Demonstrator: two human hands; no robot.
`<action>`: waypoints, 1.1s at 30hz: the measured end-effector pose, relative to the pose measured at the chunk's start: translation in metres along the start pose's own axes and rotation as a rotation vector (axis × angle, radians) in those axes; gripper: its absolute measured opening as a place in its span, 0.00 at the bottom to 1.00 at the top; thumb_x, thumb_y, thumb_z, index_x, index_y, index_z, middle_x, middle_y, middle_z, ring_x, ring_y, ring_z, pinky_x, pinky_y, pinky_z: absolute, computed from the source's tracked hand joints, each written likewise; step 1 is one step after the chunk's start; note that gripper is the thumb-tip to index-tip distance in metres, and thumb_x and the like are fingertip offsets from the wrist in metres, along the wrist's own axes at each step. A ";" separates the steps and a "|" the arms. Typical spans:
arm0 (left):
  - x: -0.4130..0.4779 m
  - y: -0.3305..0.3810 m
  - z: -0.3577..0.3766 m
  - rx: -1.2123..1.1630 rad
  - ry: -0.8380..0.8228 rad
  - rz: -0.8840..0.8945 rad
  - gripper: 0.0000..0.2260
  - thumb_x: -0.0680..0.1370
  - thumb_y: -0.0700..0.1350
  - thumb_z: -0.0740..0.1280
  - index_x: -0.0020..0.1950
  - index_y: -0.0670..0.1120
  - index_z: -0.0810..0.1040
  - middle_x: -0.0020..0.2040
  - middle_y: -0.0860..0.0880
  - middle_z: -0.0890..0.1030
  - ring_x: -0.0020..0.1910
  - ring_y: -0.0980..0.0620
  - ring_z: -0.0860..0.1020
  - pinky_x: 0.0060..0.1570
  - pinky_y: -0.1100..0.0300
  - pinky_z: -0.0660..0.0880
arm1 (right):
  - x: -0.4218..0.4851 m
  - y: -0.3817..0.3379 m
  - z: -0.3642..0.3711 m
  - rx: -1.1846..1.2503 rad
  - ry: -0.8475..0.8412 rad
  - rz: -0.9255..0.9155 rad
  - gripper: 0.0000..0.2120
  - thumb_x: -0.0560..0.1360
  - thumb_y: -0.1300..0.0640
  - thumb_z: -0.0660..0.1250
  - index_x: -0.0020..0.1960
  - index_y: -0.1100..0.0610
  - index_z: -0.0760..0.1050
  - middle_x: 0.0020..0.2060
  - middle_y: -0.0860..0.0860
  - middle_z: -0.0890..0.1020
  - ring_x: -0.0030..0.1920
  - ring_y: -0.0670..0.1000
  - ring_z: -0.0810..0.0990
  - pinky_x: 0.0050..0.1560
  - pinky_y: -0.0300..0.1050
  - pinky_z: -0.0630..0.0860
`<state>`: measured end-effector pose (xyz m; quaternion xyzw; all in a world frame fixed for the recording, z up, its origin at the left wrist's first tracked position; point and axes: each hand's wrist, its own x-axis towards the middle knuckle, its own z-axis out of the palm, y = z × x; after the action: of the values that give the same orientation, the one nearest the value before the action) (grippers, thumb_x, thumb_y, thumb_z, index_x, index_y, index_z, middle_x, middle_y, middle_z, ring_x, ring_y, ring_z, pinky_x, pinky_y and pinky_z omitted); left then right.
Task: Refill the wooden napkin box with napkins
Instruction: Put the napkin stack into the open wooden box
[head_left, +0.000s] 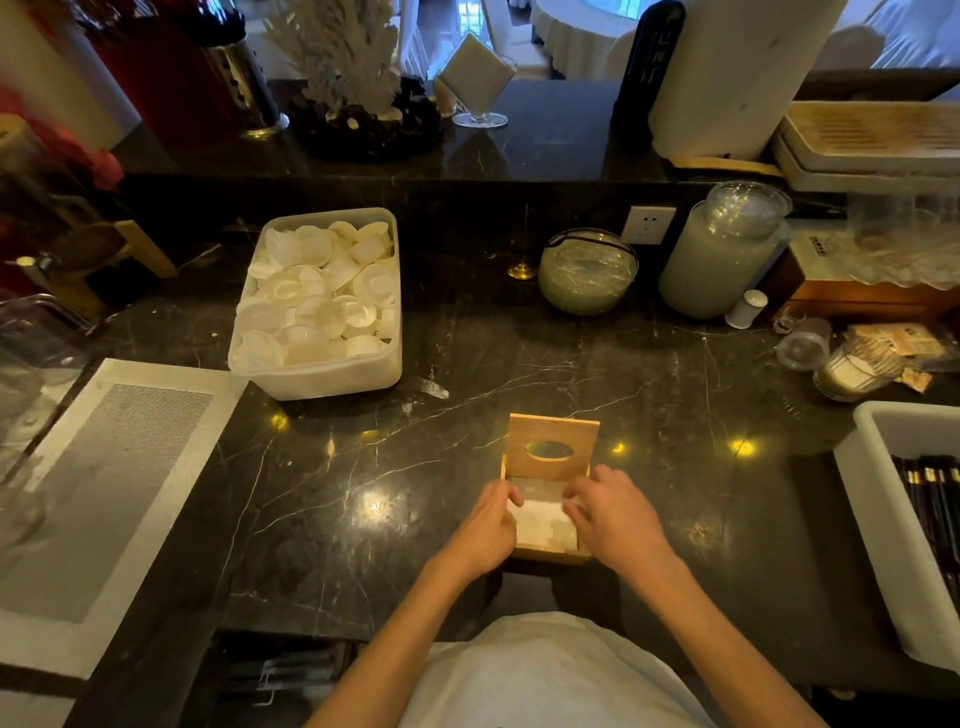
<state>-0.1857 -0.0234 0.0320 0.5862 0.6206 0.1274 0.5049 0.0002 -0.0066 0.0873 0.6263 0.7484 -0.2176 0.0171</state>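
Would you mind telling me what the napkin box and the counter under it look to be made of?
The napkin box looks like pale, matte, unpainted wood, possibly bamboo, with thin flat panels. The counter looks like polished dark stone, likely marble: pale veins and sharp light reflections.

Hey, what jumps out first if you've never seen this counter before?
Front and centre, the left hand and right hand press white napkins into a small wooden napkin box with its oval-holed lid raised. Behind, to the left, sits a translucent plastic tub heaped with white lids.
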 end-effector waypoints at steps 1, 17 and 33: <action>0.007 0.002 -0.002 0.117 -0.072 -0.025 0.13 0.79 0.37 0.58 0.60 0.52 0.70 0.68 0.50 0.65 0.61 0.48 0.72 0.56 0.54 0.73 | -0.002 0.008 -0.004 -0.045 -0.039 0.037 0.17 0.79 0.46 0.64 0.67 0.48 0.74 0.60 0.50 0.76 0.61 0.51 0.73 0.59 0.45 0.73; 0.027 0.022 0.003 0.657 -0.021 -0.186 0.12 0.78 0.41 0.63 0.61 0.43 0.78 0.58 0.42 0.80 0.56 0.43 0.80 0.51 0.52 0.78 | 0.029 0.000 0.038 -0.262 -0.230 0.194 0.20 0.77 0.48 0.67 0.67 0.54 0.73 0.60 0.55 0.76 0.58 0.55 0.78 0.53 0.46 0.75; -0.041 0.022 0.013 -0.652 0.041 -0.093 0.22 0.85 0.53 0.53 0.77 0.58 0.49 0.65 0.64 0.68 0.62 0.64 0.71 0.63 0.63 0.69 | -0.015 0.012 0.038 1.213 -0.063 0.218 0.25 0.80 0.41 0.58 0.74 0.42 0.57 0.65 0.47 0.74 0.60 0.46 0.78 0.54 0.44 0.77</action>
<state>-0.1705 -0.0576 0.0619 0.3623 0.5832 0.3078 0.6587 0.0051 -0.0319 0.0540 0.5907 0.4220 -0.6199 -0.2979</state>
